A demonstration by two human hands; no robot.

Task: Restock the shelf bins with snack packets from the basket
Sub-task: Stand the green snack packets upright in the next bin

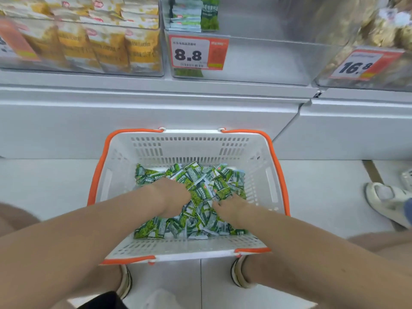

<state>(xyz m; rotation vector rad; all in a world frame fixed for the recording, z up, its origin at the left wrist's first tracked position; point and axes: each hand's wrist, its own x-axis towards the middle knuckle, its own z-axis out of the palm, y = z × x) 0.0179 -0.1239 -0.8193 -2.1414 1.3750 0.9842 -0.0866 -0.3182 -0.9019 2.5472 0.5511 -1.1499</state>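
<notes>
A white basket (189,143) with orange handles stands on the floor below the shelf. Several green and white snack packets (196,175) lie heaped in it. My left hand (172,197) is sunk into the heap at its middle, fingers hidden among the packets. My right hand (231,209) is buried in the heap just to the right, fingertips out of sight. Whether either hand grips packets cannot be told. Above, the clear middle bin (256,61), tagged 8.8, holds a few of the same green packets (209,16) standing at its left end.
A bin of yellow packets (89,47) sits to the left, and a bin tagged 16.8 (367,63) to the right. A white shelf ledge (156,103) juts out above the basket. Another person's white shoe (388,201) is on the floor at right. My own feet flank the basket's near edge.
</notes>
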